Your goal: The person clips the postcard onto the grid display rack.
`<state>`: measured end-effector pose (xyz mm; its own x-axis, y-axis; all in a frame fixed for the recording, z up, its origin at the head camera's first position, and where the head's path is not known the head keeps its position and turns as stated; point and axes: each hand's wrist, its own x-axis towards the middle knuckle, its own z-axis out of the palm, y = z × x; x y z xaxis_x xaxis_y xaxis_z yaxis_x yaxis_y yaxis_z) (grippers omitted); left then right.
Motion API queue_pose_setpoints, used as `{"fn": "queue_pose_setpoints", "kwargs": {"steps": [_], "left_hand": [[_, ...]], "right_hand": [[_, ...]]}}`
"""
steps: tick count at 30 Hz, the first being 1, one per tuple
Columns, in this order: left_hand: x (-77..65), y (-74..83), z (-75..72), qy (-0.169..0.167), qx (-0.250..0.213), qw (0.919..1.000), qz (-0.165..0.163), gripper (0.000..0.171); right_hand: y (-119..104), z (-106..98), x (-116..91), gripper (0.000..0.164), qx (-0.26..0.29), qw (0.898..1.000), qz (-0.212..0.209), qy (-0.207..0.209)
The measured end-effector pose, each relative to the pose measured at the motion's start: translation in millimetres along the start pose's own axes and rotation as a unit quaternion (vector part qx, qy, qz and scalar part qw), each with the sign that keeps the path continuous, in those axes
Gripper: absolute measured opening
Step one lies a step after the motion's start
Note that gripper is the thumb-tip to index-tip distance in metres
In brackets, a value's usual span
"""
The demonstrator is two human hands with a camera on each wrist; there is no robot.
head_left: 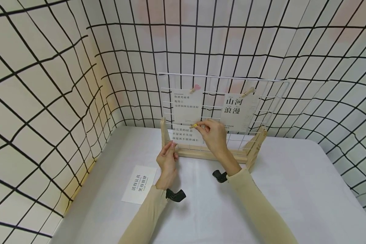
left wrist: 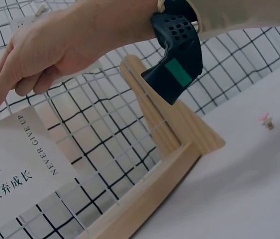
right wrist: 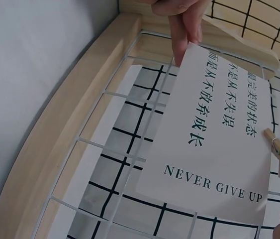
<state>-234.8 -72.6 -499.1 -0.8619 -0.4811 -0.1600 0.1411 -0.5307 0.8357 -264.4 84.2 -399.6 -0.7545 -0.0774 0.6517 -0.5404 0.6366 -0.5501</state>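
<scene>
A white card [head_left: 185,135] printed with Chinese lines and "NEVER GIVE UP" stands against the lower part of a white wire grid [head_left: 271,101]. My left hand [head_left: 167,158] pinches its lower left corner between thumb and finger, as the right wrist view also shows. At the card's top edge, my right hand [head_left: 214,136] pinches a small wooden clothespin [right wrist: 275,141] with a yellow ornament. The clothespin's tip overlaps the card's edge there. Above hang two more cards, one under a pink-topped clothespin [head_left: 195,88], the other under a plain-looking clothespin [head_left: 248,92].
Wooden feet and a bar [head_left: 195,153] support the grid on the white table. Another printed card [head_left: 139,184] lies flat at the left. In the left wrist view, a pink-trimmed clothespin [left wrist: 267,121] lies on the table beyond the wooden foot. Black-checked cloth walls surround the table.
</scene>
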Motion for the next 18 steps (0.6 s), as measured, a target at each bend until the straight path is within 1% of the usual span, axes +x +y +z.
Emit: {"fn": "queue_pose_setpoints", "kwargs": {"steps": [5, 11, 13, 15, 18], "left_hand": [[-1.0, 0.4, -0.8, -0.006, 0.01, 0.9999, -0.008, 0.025], [-1.9, 2.0, -1.0, -0.021, 0.016, 0.9996, -0.014, 0.027], [-3.0, 3.9, -1.8, -0.028, 0.021, 0.9992, -0.021, 0.029], [-4.5, 6.4, -4.3, -0.039, 0.029, 0.9984, -0.03, 0.031], [-7.8, 13.4, -11.5, -0.069, 0.049, 0.9957, -0.036, 0.034]], "right_hand": [[1, 2, -3, 0.014, -0.005, 1.0, 0.001, 0.019], [1, 3, -7, 0.015, -0.004, 0.999, -0.006, 0.04], [0, 2, -8, 0.015, -0.006, 0.999, -0.007, 0.045], [0, 1, -10, 0.014, -0.008, 0.999, -0.006, 0.047], [0, -1, -12, 0.014, -0.01, 0.999, -0.008, 0.044]]}}
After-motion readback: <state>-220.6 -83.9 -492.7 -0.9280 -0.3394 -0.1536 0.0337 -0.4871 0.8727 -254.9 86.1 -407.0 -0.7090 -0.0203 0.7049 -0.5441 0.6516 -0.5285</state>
